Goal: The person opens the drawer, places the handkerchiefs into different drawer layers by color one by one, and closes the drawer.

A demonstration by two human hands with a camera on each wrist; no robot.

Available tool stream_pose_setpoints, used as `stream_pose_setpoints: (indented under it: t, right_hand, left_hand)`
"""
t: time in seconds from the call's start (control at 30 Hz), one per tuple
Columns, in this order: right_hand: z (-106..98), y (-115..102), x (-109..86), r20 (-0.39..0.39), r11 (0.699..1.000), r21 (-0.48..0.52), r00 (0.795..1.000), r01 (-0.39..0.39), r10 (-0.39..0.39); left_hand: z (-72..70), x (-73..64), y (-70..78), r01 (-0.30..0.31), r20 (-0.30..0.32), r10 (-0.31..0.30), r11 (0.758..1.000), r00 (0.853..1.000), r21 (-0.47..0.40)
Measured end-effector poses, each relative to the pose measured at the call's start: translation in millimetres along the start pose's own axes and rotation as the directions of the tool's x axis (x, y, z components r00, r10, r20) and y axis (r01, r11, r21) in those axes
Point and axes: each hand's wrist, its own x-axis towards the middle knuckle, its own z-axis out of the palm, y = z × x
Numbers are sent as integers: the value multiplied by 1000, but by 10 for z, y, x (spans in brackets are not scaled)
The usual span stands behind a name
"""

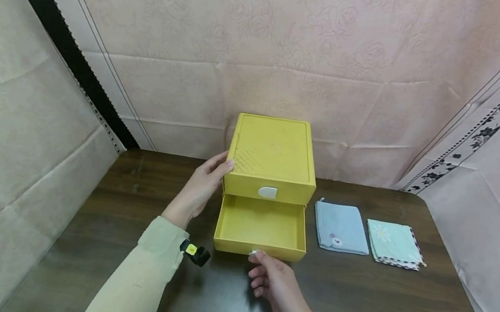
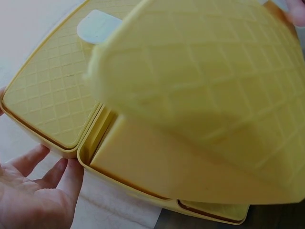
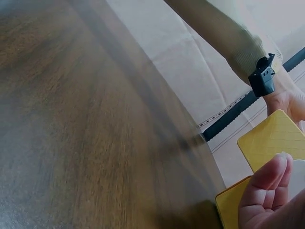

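A yellow two-tier drawer box (image 1: 277, 149) stands at the back of the table. Its lower drawer (image 1: 264, 223) is pulled out, showing a bare inside, while the upper drawer (image 2: 52, 90) is closed with a white tab (image 1: 267, 192) on its front. My left hand (image 1: 200, 186) rests against the box's left side; several fingertips (image 2: 71, 167) touch that side in the left wrist view. The right hand (image 1: 276, 286) pinches the small white tab (image 1: 253, 252) on the lower drawer's front between thumb and index finger, its other fingers loosely curled.
To the right of the box lie a folded blue cloth (image 1: 342, 228) and a folded mint-green cloth (image 1: 394, 244) with a checked edge. Behind the dark wooden table (image 1: 354, 301) hangs a pale patterned cloth (image 1: 290, 49). A black wrist camera (image 1: 197, 254) sits on the left sleeve.
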Motion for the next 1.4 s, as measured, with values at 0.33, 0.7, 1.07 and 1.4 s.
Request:
stream_pose_setpoints:
  t: [0.33,0.7,1.07,1.4]
  right_hand:
    - [-9,18,-54,-10,1000,-22,1000,-17,16]
    - [-235,-45,-110,50,997,-75,998,-33,37]
    - [-729,-219,-291,-8,988,-154,1000,-31,30]
    - [-1325,-456,-286,-78,954,-291,992,77,-103]
  left_hand:
    - [13,2,-28,-7,3,7,1000,1000,-12]
    - [17,-3,-16,-30,11,31,999,999,-41]
    - [8,-8,-13,-24,19,24,999,1000,-30]
    - [4,-12,15,-36,13,37,998,999,-43]
